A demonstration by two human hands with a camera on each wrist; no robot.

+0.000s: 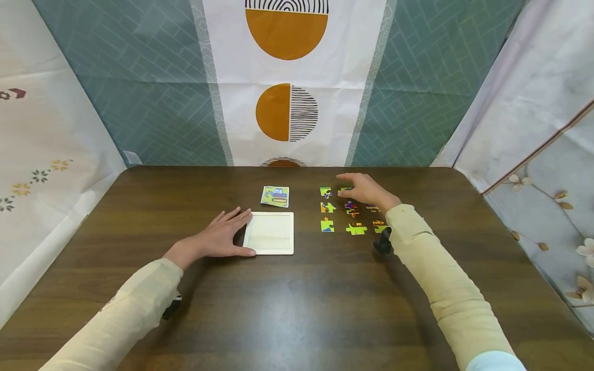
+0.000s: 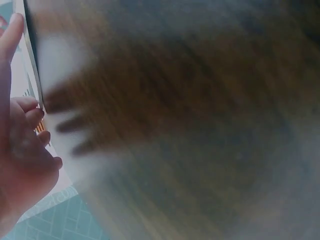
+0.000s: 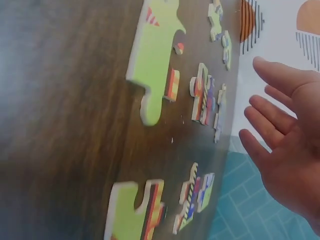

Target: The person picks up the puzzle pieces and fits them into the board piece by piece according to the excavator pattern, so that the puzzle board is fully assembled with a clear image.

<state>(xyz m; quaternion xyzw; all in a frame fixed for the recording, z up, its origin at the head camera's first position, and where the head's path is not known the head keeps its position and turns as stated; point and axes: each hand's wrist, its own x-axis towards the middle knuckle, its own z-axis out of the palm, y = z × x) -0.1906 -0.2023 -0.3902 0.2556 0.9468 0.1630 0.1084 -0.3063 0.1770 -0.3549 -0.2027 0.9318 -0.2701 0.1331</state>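
The left hand (image 1: 217, 240) spreads its fingers and touches the white tray (image 1: 274, 253). The right hand (image 1: 367, 190), fingers loosely apart, holds nothing above the puzzle pieces (image 1: 356, 230).

Here's the tray (image 1: 269, 234) on the table (image 1: 287, 314), card (image 1: 275, 197) right behind it, puzzle pieces (image 1: 356, 230) in rows to the right; left hand (image 1: 217, 238) at the tray's left edge, right hand (image 1: 368, 191) over the pieces!
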